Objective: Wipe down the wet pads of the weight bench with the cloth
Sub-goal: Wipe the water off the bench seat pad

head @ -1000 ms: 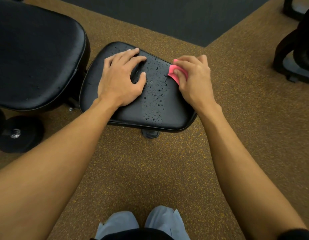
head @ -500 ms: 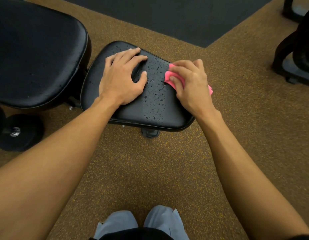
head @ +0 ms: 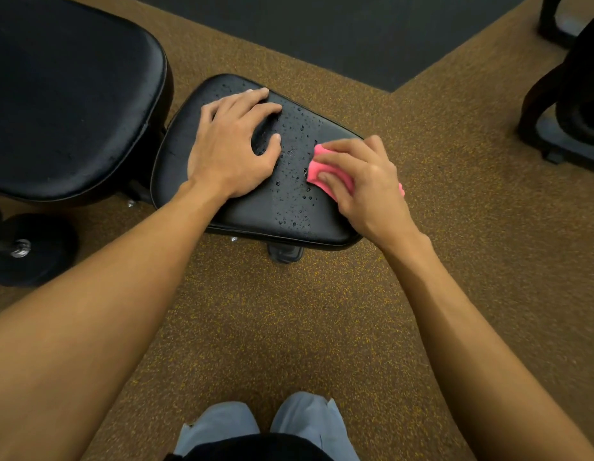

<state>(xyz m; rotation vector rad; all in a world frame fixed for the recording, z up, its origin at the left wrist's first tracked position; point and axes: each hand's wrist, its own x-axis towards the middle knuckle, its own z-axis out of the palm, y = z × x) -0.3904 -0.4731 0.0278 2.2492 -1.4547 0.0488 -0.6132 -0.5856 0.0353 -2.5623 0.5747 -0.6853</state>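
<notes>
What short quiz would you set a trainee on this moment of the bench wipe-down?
1. True or false: the left hand rests on the seat pad and holds nothing.
2. Which hand grips the pink cloth? A) the left hand B) the right hand C) neither
3. Fill in: the water drops on the seat pad lie in a band ____ the two hands.

Key: 1 true. 2 B. 3 between.
</notes>
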